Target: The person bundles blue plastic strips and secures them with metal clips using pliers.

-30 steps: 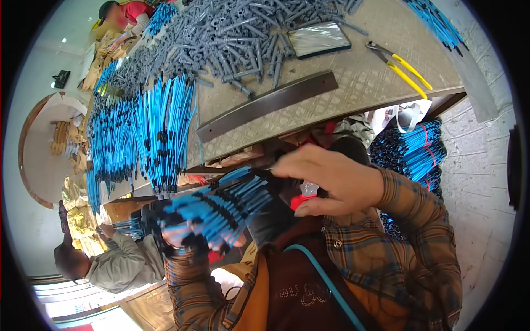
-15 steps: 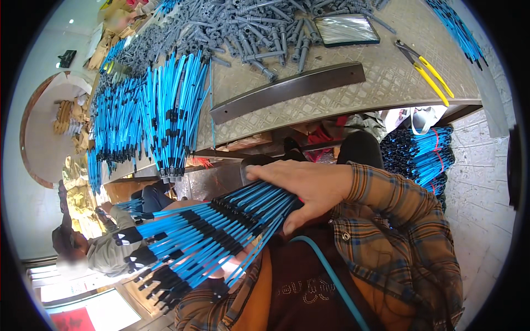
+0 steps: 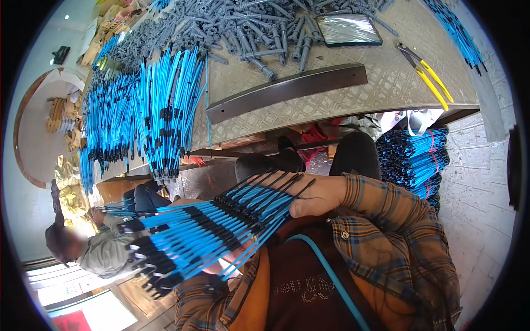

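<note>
Blue rods with black fittings, a loose fan of them, are held up in the air before the person's chest, between lap and worktop. Their thicker black ends spread out to the left, while the thin black tips gather toward the right.

The left hand is mostly hidden beneath the fan; from what shows, its grip is wrapped around the rods' middle and seems to carry their weight. The right hand has its grip spread, thumb apart from the fingers, with the thin tips lying across the palm and fingers, probably to keep them level.

Beyond, on the worktop, a dark metal bar lies near the edge, perhaps as a stop. Similar blue bundles lie to its left with their ends over the edge, likely so they can be picked up easily. Farther back are heaped grey plastic pieces, a shallow dark-rimmed tray and yellow-handled pliers. Red-tied bundles are stacked below, at right; a co-worker sits at left.
</note>
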Available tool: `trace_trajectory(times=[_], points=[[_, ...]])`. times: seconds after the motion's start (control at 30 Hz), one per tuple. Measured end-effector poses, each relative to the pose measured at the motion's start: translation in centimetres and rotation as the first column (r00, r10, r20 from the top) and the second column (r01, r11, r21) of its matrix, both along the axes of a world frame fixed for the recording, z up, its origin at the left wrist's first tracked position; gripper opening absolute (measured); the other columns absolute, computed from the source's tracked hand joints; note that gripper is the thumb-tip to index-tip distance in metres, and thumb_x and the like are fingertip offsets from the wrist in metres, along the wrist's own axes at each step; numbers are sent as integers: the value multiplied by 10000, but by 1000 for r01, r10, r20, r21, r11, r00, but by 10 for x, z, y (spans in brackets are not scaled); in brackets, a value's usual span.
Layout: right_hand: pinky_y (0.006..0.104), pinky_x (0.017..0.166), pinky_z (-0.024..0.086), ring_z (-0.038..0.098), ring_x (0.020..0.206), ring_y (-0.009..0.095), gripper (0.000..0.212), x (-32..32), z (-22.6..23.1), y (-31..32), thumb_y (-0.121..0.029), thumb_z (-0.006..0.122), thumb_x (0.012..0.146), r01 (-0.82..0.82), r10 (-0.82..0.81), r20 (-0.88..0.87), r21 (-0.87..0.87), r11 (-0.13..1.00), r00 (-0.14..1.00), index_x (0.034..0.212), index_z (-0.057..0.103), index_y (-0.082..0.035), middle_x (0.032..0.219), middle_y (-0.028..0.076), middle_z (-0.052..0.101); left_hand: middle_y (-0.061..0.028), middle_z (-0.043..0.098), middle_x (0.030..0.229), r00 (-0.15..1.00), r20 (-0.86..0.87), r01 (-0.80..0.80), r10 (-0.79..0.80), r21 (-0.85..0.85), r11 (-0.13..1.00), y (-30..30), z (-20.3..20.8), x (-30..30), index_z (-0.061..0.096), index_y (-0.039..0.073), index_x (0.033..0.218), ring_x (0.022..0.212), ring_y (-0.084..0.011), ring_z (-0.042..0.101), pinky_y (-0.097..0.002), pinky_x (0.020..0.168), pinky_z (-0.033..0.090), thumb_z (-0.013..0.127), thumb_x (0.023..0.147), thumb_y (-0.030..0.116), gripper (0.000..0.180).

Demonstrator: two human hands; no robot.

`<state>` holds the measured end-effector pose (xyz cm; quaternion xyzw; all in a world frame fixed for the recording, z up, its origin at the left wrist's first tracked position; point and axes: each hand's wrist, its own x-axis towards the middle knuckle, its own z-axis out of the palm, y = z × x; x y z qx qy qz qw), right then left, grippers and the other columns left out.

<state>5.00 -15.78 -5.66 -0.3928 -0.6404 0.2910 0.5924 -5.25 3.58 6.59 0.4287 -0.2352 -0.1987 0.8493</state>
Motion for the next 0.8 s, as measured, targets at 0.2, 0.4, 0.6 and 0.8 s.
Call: trace_trajectory(times=[0.2,0.4,0.6,0.8], points=[[359,995,318,463,1128,277,545,4,-7,20,-384,308,948,-95,79,-212,-71,993,974,1268,355,55,1204,192,478,-142,590,1035,979,33,-202,200,255,946,1,7,9,547,23,1036,1005,-288,568,-447,828,470,576,788,45,251],[315,908,389,498,1057,203,491,44,44,43,-367,259,967,-203,-30,-919,-118,972,393,1288,331,-4,1195,112,488,-145,610,994,916,105,-394,387,414,821,-3,-12,29,566,16,1000,990,-299,578,-448,824,476,560,790,22,211],[298,761,457,576,884,167,404,170,67,8,-358,527,868,714,-760,106,-444,541,642,1098,533,-25,983,80,606,-95,651,986,795,-1,-518,606,517,681,-25,-40,37,641,-2,981,964,-173,590,-316,876,432,558,812,-26,190],[373,658,458,578,738,293,160,272,54,-45,-185,557,806,953,-435,893,18,301,120,889,553,-49,837,141,580,-94,643,1001,808,1,-520,589,473,711,-31,-56,41,636,-16,986,959,-153,581,-292,872,429,548,804,-54,205]])
